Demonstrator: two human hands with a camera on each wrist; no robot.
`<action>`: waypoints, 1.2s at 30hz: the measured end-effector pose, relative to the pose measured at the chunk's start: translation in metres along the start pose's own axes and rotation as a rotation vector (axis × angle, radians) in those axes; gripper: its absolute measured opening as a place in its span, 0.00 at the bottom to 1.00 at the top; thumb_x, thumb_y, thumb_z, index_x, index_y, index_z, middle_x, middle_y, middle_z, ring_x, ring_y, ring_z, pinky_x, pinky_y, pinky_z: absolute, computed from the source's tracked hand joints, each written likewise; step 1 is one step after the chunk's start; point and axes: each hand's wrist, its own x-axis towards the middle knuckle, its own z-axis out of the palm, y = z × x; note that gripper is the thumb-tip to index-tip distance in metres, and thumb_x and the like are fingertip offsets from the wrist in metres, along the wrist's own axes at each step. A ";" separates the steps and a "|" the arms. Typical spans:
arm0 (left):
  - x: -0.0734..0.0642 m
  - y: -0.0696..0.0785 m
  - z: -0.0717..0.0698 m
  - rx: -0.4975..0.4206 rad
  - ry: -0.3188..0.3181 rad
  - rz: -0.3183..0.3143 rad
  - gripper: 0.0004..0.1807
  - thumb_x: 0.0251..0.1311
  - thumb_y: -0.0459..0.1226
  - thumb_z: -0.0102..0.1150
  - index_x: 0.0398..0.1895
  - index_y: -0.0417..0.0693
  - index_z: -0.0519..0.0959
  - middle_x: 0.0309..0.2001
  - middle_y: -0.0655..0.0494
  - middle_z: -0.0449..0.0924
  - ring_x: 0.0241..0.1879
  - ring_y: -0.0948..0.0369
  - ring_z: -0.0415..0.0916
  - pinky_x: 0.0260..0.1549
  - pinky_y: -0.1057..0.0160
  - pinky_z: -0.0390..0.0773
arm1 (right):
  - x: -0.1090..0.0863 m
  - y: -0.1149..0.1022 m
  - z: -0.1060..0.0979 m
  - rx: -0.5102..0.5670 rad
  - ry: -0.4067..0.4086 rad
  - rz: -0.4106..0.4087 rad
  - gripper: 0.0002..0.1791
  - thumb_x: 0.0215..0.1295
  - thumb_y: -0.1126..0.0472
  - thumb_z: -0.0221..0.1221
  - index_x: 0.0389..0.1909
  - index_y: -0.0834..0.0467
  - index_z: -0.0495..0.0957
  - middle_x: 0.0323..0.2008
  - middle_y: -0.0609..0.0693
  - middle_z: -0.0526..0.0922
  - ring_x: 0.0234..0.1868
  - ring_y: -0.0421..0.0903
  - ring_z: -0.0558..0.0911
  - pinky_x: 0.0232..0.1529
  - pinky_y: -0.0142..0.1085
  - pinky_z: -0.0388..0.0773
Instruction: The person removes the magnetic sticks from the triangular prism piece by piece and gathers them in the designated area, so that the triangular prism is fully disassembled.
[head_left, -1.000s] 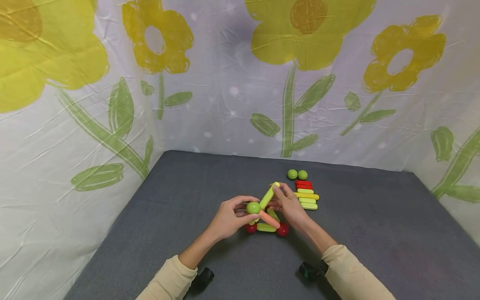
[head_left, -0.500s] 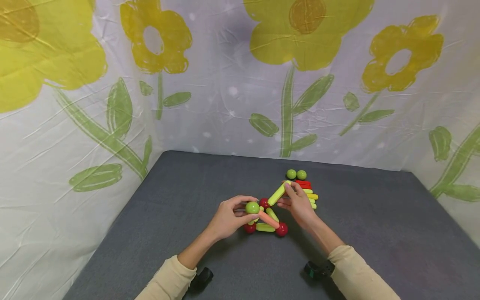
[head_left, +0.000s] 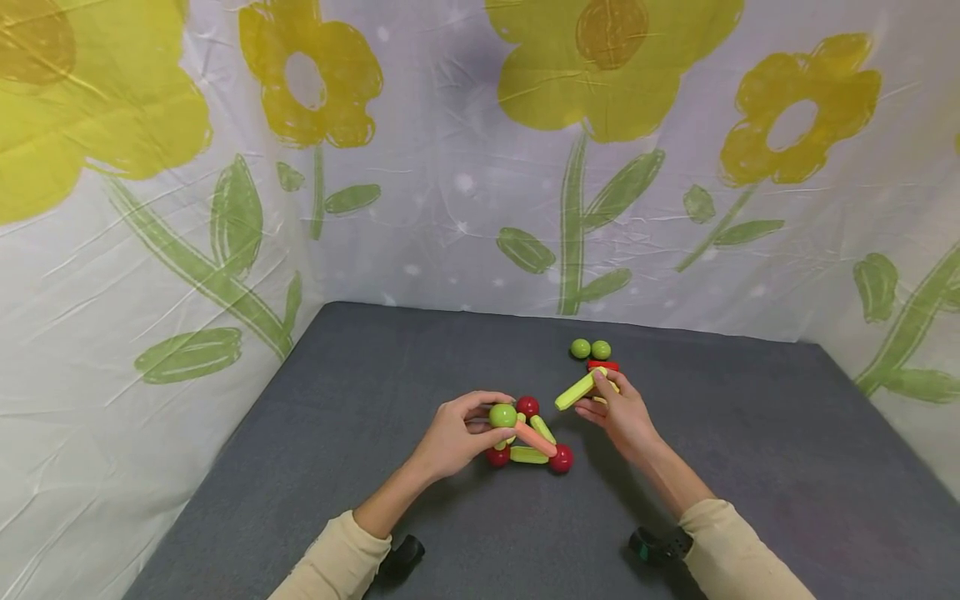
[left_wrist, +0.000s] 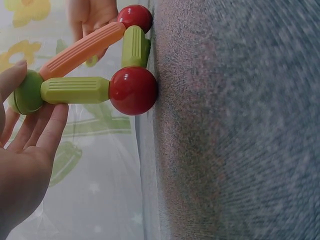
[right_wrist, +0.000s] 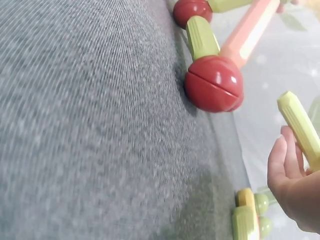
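My left hand (head_left: 459,435) grips a green ball (head_left: 502,416) at the top of a ball-and-rod frame. An orange rod (head_left: 537,438) slopes from it to a red ball (head_left: 560,459), and a yellow-green rod (left_wrist: 75,90) runs to another red ball (left_wrist: 133,91). Low yellow-green rods (head_left: 529,455) join the base, with a third red ball (head_left: 528,406) at the back corner. My right hand (head_left: 628,421) pinches a loose yellow-green rod (head_left: 576,392) near one end; the rod is raised, tilted and apart from the frame.
Two green balls (head_left: 580,348) lie near the back of the dark table (head_left: 420,358). Beside them is a red rod (head_left: 602,365); other spare rods are mostly hidden behind my right hand. In the right wrist view, a yellow rod (right_wrist: 245,197) shows there. Flower-printed cloth (head_left: 450,233) surrounds the table.
My right hand has moved away from the frame to the right, carrying the yellow-green rod and uncovering the back red ball. The left hand keeps its hold on the green ball.
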 end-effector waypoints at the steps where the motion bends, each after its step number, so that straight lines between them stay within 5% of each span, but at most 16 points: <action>1: -0.001 0.004 -0.001 0.000 -0.002 -0.001 0.22 0.54 0.27 0.66 0.54 0.32 0.75 0.49 0.42 0.77 0.45 0.51 0.79 0.43 0.61 0.79 | 0.000 0.000 -0.002 0.005 0.002 0.003 0.15 0.76 0.56 0.46 0.52 0.63 0.61 0.38 0.55 0.70 0.29 0.42 0.82 0.41 0.35 0.80; 8: -0.004 0.026 -0.003 0.000 -0.019 0.006 0.21 0.55 0.25 0.65 0.53 0.30 0.75 0.48 0.39 0.77 0.45 0.50 0.79 0.43 0.60 0.79 | -0.004 -0.001 -0.015 0.038 0.019 0.026 0.15 0.76 0.57 0.44 0.55 0.62 0.58 0.40 0.53 0.76 0.32 0.43 0.83 0.44 0.37 0.79; 16: 0.001 -0.005 0.000 -0.016 -0.004 0.004 0.23 0.55 0.29 0.67 0.54 0.34 0.75 0.50 0.43 0.77 0.45 0.53 0.79 0.43 0.61 0.79 | -0.009 -0.002 -0.029 0.036 0.043 0.039 0.20 0.76 0.56 0.44 0.59 0.62 0.52 0.44 0.57 0.70 0.34 0.42 0.82 0.46 0.36 0.79; 36: 0.001 -0.009 0.001 -0.028 0.004 0.024 0.23 0.54 0.30 0.67 0.55 0.34 0.75 0.50 0.43 0.77 0.45 0.54 0.80 0.42 0.62 0.79 | -0.026 0.006 -0.057 -0.024 0.092 0.134 0.33 0.75 0.59 0.47 0.69 0.68 0.41 0.47 0.57 0.74 0.41 0.42 0.83 0.49 0.37 0.77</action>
